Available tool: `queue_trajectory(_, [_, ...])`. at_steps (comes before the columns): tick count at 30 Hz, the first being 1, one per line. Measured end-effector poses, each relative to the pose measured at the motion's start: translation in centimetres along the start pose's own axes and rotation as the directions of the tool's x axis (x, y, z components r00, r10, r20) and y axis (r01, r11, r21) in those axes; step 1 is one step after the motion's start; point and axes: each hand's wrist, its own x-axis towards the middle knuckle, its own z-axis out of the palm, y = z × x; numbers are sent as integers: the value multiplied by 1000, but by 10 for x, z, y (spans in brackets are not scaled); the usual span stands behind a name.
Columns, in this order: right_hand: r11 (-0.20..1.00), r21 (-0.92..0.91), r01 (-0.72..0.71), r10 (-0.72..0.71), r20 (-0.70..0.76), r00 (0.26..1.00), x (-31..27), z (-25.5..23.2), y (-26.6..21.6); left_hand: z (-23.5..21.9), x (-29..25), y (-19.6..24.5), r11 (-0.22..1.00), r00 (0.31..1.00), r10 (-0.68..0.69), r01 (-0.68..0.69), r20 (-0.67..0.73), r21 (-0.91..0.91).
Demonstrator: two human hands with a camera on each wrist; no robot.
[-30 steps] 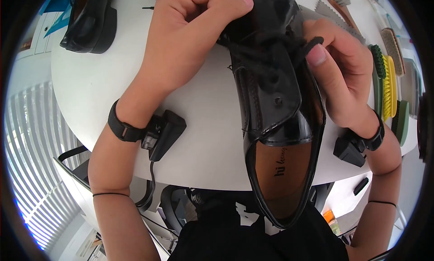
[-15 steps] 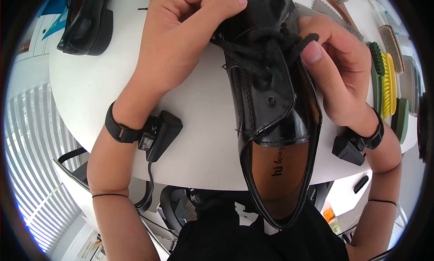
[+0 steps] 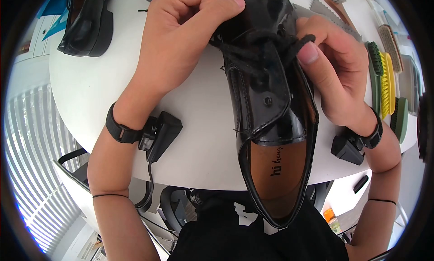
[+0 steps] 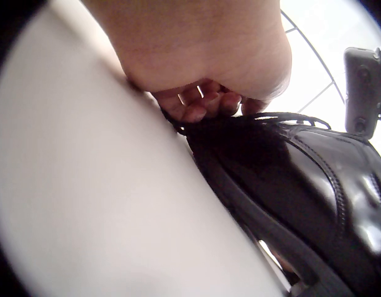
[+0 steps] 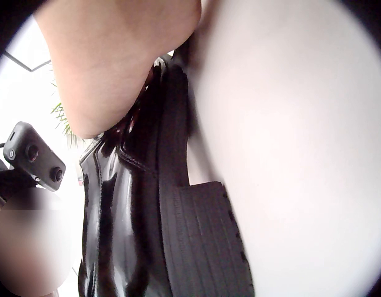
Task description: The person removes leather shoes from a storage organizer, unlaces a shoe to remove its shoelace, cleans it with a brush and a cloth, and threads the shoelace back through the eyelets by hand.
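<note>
A glossy black lace-up shoe (image 3: 253, 94) points away from the body, its brown insole (image 3: 276, 179) toward the person. Beside its laces on the right, the right hand (image 3: 337, 71) pinches a black lace (image 3: 304, 45) between thumb and curled index finger. At the shoe's upper left, the left hand (image 3: 176, 44) has its fingers curled and its thumb over the shoe front; the left wrist view shows its fingertips (image 4: 196, 111) at the lace beside the shoe (image 4: 301, 179). In the right wrist view the hand (image 5: 116, 62) covers part of the shoe (image 5: 125, 210), above its heel.
Another black shoe (image 3: 92, 23) lies at the table's far left. Along the right side are a wooden-handled brush (image 3: 339, 5), a grey cloth (image 3: 323, 12), a yellow brush (image 3: 388, 87), green brushes (image 3: 400, 121) and a brown-bristled brush (image 3: 390, 46). The white table's (image 3: 203, 157) near edge curves before the person.
The shoe and both hands have shifted slightly to the left in the head view. The right hand still pinches the lace, and the left hand keeps its curled pose.
</note>
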Motion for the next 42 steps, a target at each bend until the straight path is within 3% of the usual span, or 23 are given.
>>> queue_trajectory(22, [999,23,-29,28,11,1000,0,-1,-1,-1,1,-1,1000,1000,-1,1,7,4])
queue_trajectory(33, [994,-101,42,-38,47,998,-2,-6,0,-1,3,-3,1000,1000,8,-7,25,-19])
queue_trajectory(42, [997,-59,48,-47,16,999,-1,-1,1,-2,2,-3,999,1000,8,-7,25,-38])
